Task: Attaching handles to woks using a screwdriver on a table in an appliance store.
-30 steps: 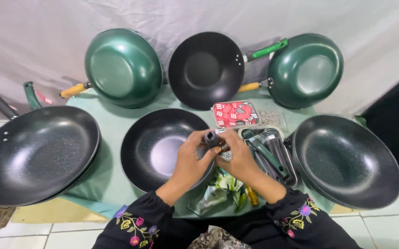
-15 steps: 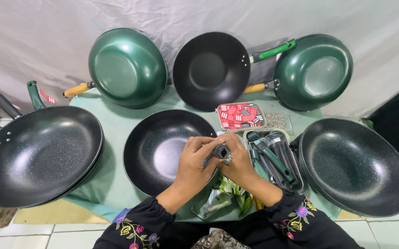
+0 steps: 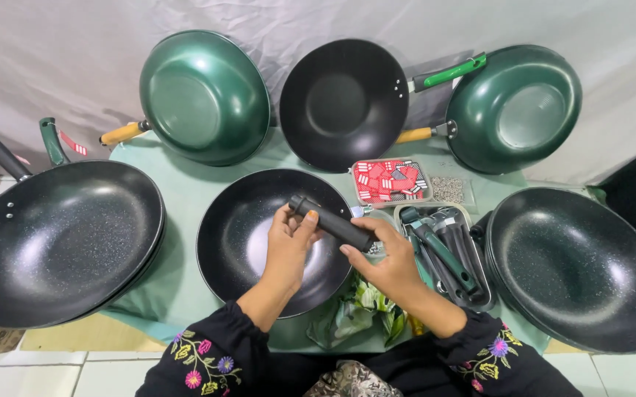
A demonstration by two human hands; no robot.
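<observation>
Holding a black handle between both hands, the person keeps it level over the handleless black pan in the middle of the green cloth. The left hand closes its fingers around the handle's left end, thumb on the near side, while the right hand pinches the right end with thumb and fingertips, the other fingers loosely curled. Gripping both ends this way keeps the round bar from rolling and leaves its middle free to be looked at or turned.

Just right of the hands sits a metal tray of more handles, black and green, laid lengthwise so each can be lifted out singly. Behind it a smaller tray holds red tags, and beside that lies a clear bag of small screws, all within reach.

Three pans lean against the grey backdrop: two green ones and a black one between them, tilted so their insides face forward. Large black pans lie flat at either edge, stacked. Crumpled wrappers sit below the hands.
</observation>
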